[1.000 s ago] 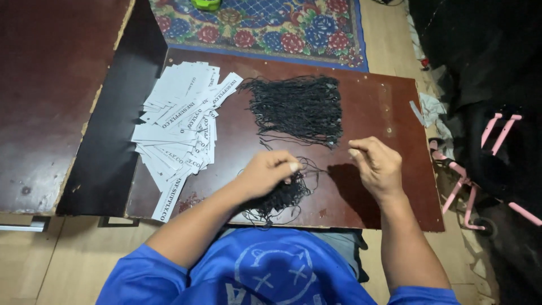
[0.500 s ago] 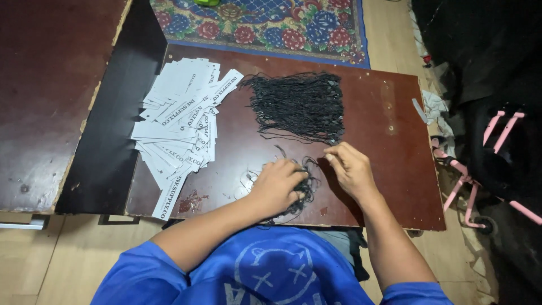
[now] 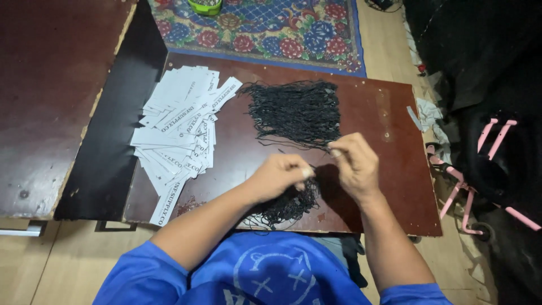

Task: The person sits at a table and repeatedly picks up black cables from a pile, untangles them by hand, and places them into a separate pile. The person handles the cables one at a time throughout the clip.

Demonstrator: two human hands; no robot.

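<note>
My left hand is closed over a tangled bunch of black strings near the front edge of a dark brown board. My right hand pinches the end of one thin black string just beside it, fingertips close to the left hand. A larger pile of black strings is spread out behind both hands. To the left lies a fanned heap of white paper tags with dark print.
The board rests on the floor, with a floral rug behind it and a green object at the rug's far edge. A dark wooden tabletop is at left. Black cloth and pink rods crowd the right side.
My right hand swung in toward the left, then lifted a little with a string end pinched. The left hand stayed on the tangled bunch and rose slightly.
</note>
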